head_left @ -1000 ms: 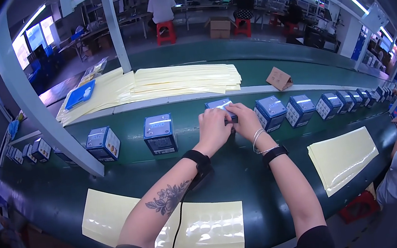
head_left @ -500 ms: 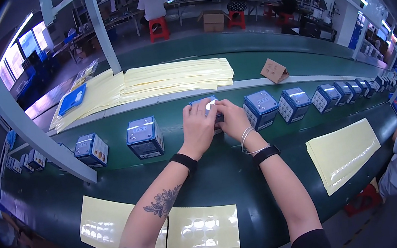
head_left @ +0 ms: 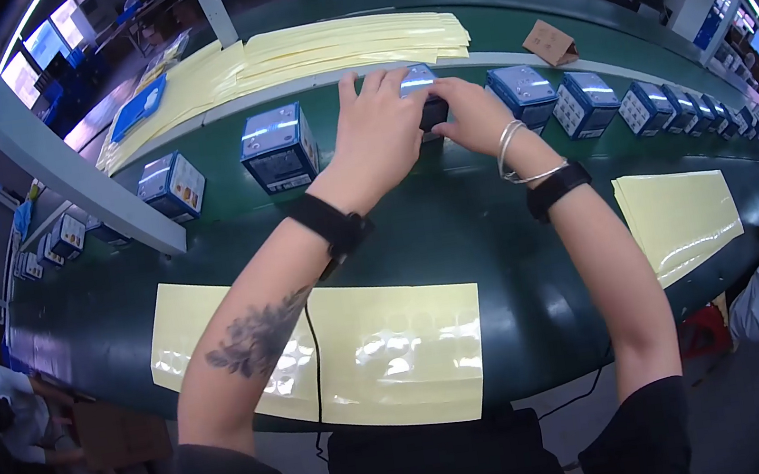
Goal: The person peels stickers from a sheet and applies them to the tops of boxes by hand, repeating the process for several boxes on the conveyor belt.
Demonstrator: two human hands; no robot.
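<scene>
Both hands are at a small blue carton [head_left: 417, 79] on the green conveyor belt, straight ahead of me. My left hand [head_left: 373, 130] lies over its left side and covers much of it, fingers bent toward the far edge. On the right, my right hand [head_left: 479, 116] has its fingers curled against the carton's top and near right side, with the thumb low. A dark patch of the carton's near face shows between the hands. Similar blue cartons stand in a row, one [head_left: 279, 148] to the left and another [head_left: 522, 95] to the right.
Yellow sheets with clear round stickers [head_left: 414, 352] lie nearest me, and more yellow sheets [head_left: 680, 209] lie at the right. Beyond the rail are a long sheet stack [head_left: 345, 47], a blue tray [head_left: 138, 109] and a folded cardboard piece [head_left: 551, 43]. A grey post [head_left: 73, 162] stands left.
The view has tilted down, so everything sits higher in the picture. My left fingers have spread over the carton, and my right hand has shifted along its right side.
</scene>
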